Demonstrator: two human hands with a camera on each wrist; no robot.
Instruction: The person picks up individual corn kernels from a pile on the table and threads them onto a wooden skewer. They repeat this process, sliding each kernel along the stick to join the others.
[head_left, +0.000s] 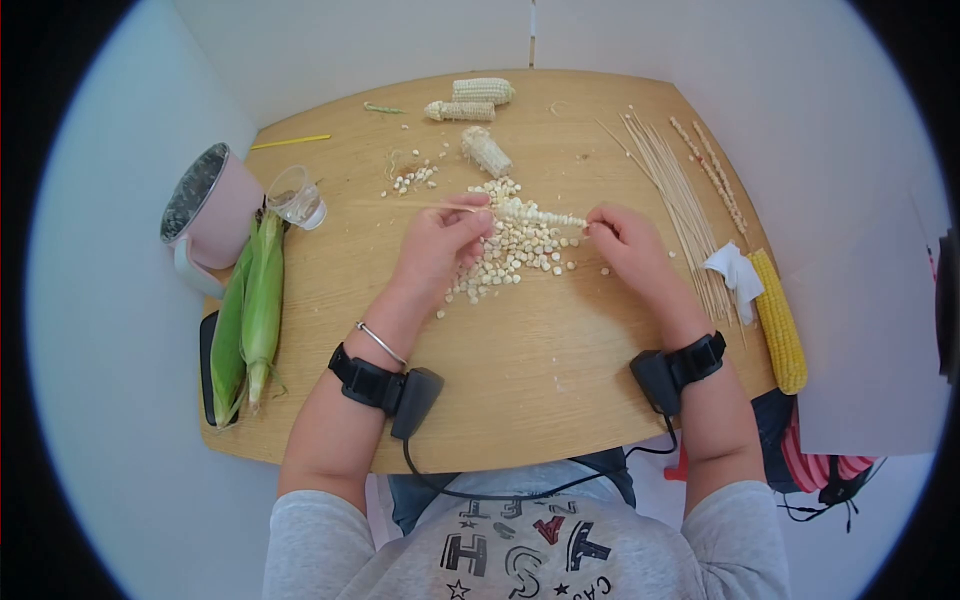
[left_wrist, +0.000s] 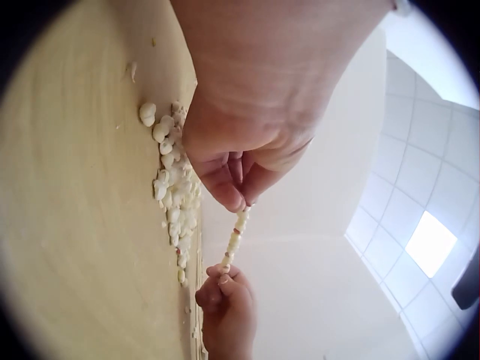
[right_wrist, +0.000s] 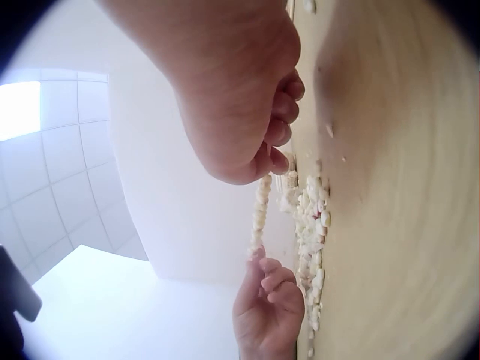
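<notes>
A wooden skewer threaded with white corn kernels [head_left: 545, 216] stretches between the two hands, over the middle of the table. My left hand [head_left: 440, 245] pinches it between thumb and fingers, and its bare length [head_left: 385, 204] sticks out to the left. At the other end, my right hand [head_left: 630, 245] pinches the tip of the row with thumb and forefinger. In the left wrist view the threaded kernels [left_wrist: 235, 238] run in a single line from one hand's fingertips to the other's. Below lies a pile of loose corn kernels [head_left: 512, 258].
Behind the pile lie a partly stripped cob [head_left: 487, 152] and two more cobs [head_left: 482, 91]. Left stand a pink pot [head_left: 222, 215], a clear cup [head_left: 300, 205] and husked corn ears [head_left: 262, 310]. Right lie bare skewers [head_left: 680, 200], kernel-threaded skewers [head_left: 722, 185], tissue [head_left: 738, 275] and yellow corn [head_left: 778, 320].
</notes>
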